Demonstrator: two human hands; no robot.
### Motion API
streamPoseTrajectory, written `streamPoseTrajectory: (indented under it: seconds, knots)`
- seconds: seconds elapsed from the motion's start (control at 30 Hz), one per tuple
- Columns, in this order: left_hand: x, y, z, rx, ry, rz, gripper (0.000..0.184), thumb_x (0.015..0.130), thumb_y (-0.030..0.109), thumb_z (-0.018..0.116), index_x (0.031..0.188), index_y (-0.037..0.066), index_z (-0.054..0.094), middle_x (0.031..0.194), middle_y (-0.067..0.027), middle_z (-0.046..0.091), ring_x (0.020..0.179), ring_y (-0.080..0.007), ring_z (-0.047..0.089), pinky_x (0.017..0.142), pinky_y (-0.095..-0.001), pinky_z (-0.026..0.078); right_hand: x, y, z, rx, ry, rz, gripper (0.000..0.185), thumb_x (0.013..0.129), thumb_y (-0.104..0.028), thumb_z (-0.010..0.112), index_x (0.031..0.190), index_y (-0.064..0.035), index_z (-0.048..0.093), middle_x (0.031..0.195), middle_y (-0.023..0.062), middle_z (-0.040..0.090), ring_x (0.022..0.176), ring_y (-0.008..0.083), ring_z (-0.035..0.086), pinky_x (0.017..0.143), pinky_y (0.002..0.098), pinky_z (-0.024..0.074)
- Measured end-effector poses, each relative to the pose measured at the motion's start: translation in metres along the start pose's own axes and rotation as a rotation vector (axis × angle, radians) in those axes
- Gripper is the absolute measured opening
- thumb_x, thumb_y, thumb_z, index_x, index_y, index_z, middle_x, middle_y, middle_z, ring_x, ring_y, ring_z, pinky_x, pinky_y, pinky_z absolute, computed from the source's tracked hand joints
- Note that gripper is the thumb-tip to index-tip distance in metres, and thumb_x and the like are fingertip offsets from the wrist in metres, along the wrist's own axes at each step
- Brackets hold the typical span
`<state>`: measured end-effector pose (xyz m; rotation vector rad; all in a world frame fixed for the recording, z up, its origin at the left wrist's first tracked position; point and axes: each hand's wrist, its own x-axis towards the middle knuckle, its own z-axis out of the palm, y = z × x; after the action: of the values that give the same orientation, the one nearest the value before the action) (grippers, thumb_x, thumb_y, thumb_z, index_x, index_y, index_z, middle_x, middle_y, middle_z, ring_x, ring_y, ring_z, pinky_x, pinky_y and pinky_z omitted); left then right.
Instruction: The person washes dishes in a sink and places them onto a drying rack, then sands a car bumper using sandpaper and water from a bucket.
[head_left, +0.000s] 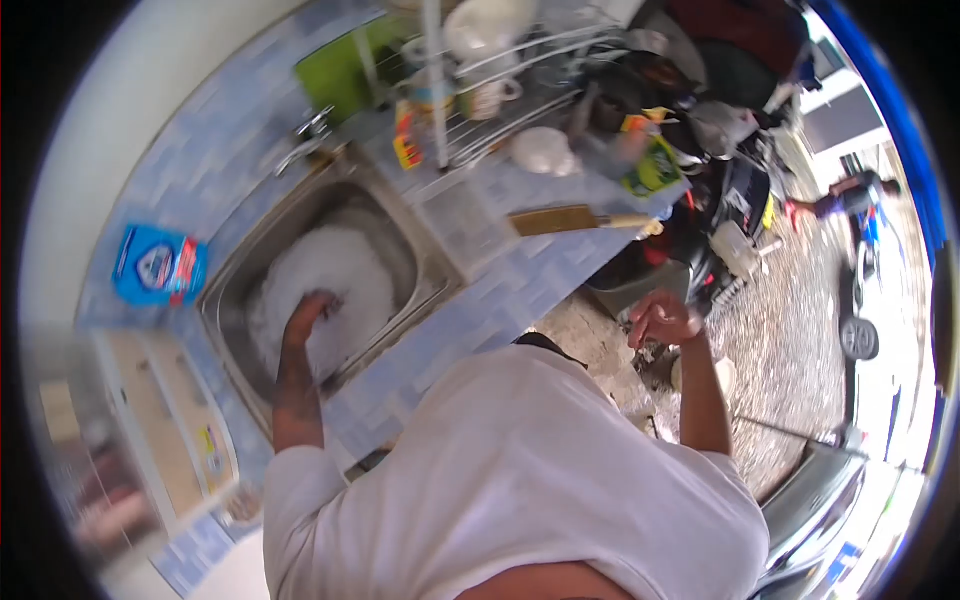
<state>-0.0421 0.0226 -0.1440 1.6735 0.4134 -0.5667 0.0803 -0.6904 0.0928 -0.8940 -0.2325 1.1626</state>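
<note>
Into the white foam (350,270) the left hand (312,312) is dipped; its fingers are part-hidden by suds, so whether anything is gripped there cannot be told. The work in hand is judged to be feeling about in the suds, where any grip has to be found by touch. The foam is held by one rectangular steel sink (436,268), all around those fingers. Off to the right, the right hand (668,318) is held up beyond the table edge, fingers loosely curled and apart, nothing clamped.

Outward now, on the blue-patterned table (480,312): one silver tap (312,128) is seen beyond the left fingers, one blue plastic pouch (160,265) to their left. Between and beyond the hands, one broad flat blade with a pale handle (552,220) is laid; farther out, one white wire rack (512,66) is loaded with crockery, too jumbled to count. Two hands, one distant person (862,192).
</note>
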Motion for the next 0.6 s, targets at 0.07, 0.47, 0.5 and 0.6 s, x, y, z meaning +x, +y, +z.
streamPoseTrajectory:
  seconds: [0.07,0.47,0.5,0.6]
  knots:
    - [0.004,-0.067,-0.031,0.559,0.097,0.241,0.049,0.085,0.027,0.058,0.126,0.001,0.053,0.124,-0.0118,0.057,0.107,-0.0247,0.058,0.098,-0.0329,0.040,-0.050,0.069,-0.050,-0.018,0.628,0.089,0.043,0.090,-0.034,0.059,0.113,0.0023,0.056,0.093,0.0159,0.066,0.085,0.0254,0.065,0.076,0.0396,0.0515]
    - [-0.151,0.385,0.122,0.638,0.384,0.137,0.040,0.092,0.027,0.055,0.122,0.000,0.056,0.079,-0.0067,0.066,0.067,-0.0104,0.060,0.063,-0.0257,0.045,-0.086,-0.073,-0.217,-1.195,1.585,-0.405,0.032,0.084,-0.031,0.066,0.098,-0.0015,0.065,0.084,0.0096,0.067,0.080,0.0187,0.065,0.073,0.0320,0.0497]
    - [-0.149,0.412,0.150,0.616,0.404,0.282,0.038,0.092,0.023,0.055,0.123,0.001,0.055,0.073,-0.0054,0.063,0.063,-0.0093,0.055,0.062,-0.0246,0.044,-0.072,-0.114,-0.219,-1.181,1.583,-0.461,0.036,0.084,-0.032,0.066,0.103,-0.0015,0.064,0.085,0.0102,0.067,0.081,0.0202,0.065,0.073,0.0330,0.0498]
    - [-0.125,0.514,0.251,0.738,0.441,0.533,0.041,0.087,0.009,0.057,0.128,0.001,0.053,0.066,-0.0014,0.055,0.059,-0.0067,0.046,0.060,-0.0207,0.040,-0.024,-0.204,-0.273,-1.129,1.463,-0.590,0.049,0.083,-0.035,0.067,0.118,-0.0028,0.056,0.086,0.0122,0.068,0.083,0.0236,0.066,0.074,0.0338,0.0499]
